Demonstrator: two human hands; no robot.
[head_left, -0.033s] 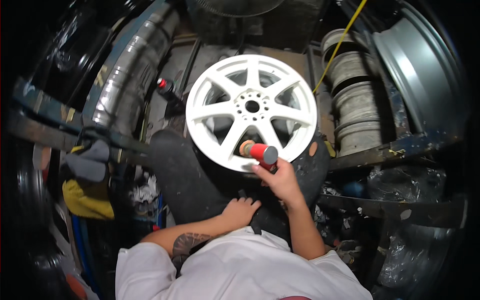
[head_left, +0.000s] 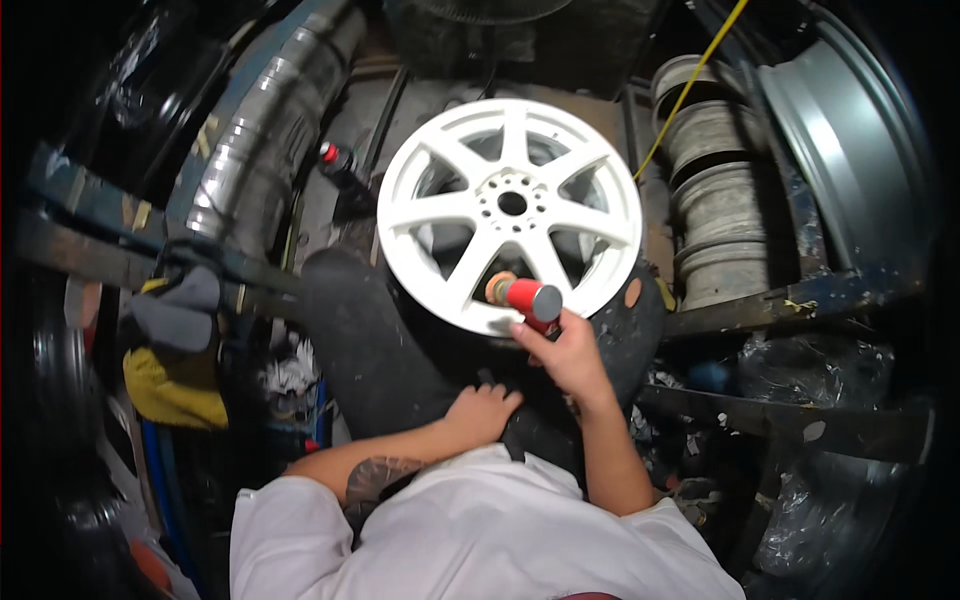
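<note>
Two hands are at work here, and each does something different. The right hand (head_left: 565, 352) is closed around a red spray can (head_left: 528, 297), gripping it low on the body with the can lying tilted, its grey base turned toward the camera and its nozzle end pointing at the wheel. The can sits right over the lower rim of a white alloy wheel (head_left: 510, 213), a seven-spoked rim with a dark hub hole ringed by small bolt holes, its face turned up toward the camera and slightly tilted. The left hand (head_left: 482, 412) lies palm down, fingers loosely spread, flat on a black tyre (head_left: 370, 350) that carries the wheel; it holds nothing. The forearm behind it bears a dark tattoo, and both arms come out of a white shirt (head_left: 470, 530) at the lower edge.

Just beyond the wheel's upper left lies a second can with a red cap (head_left: 337, 165). To the left runs a long silver ribbed duct (head_left: 255, 150), and lower left a grey and yellow cloth (head_left: 175, 350) hangs from a dark beam. To the right stands a stack of bare grey rims (head_left: 725, 190), with a yellow cable (head_left: 700, 70) running across above them.
</note>
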